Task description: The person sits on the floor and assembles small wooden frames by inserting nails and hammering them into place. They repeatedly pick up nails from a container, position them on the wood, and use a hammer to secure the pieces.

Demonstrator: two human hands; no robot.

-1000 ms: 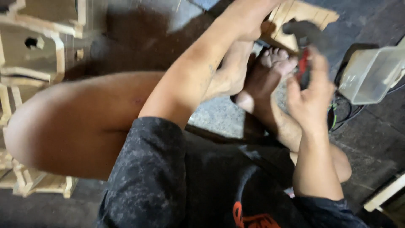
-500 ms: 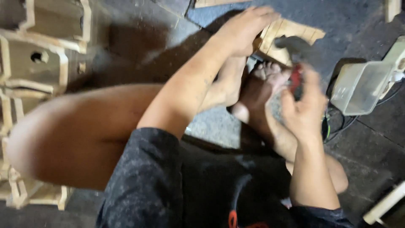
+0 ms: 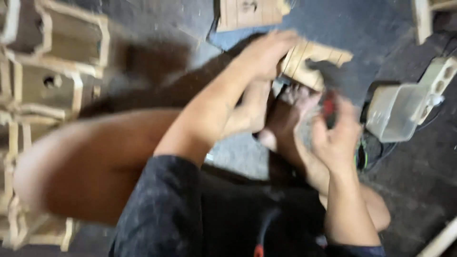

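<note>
**Floor-level woodwork, hands close over a small cut piece**

On a dark grey workshop floor (image 3: 381, 28), ringed by stacks of pale wooden box frames (image 3: 52, 81) at the left, a person sits cross-legged with bare feet (image 3: 290, 119) drawn in. The left hand (image 3: 266, 52) reaches far across and presses down on a flat, pale plywood cut-out piece (image 3: 314, 59), fingers curled over its near edge and gripping it. The right hand (image 3: 335, 138) is closed around a small red-and-black handled tool (image 3: 328, 107), just beside the toes; the picture is blurred, so what kind of tool it is cannot be told.

Done well, this step would seem to call for the plywood held flat and firm while the tool meets it, with toes and the holding fingers kept out of its path, since all three sit very near one another.

Room is tight. A clear plastic tub (image 3: 395, 114) sits just right of the tool hand, with a white power strip (image 3: 438, 81) and trailing cables beside it. Another flat plywood panel (image 3: 247, 13) lies at the far edge. The most open floor lies far right, beyond the plywood piece.
</note>
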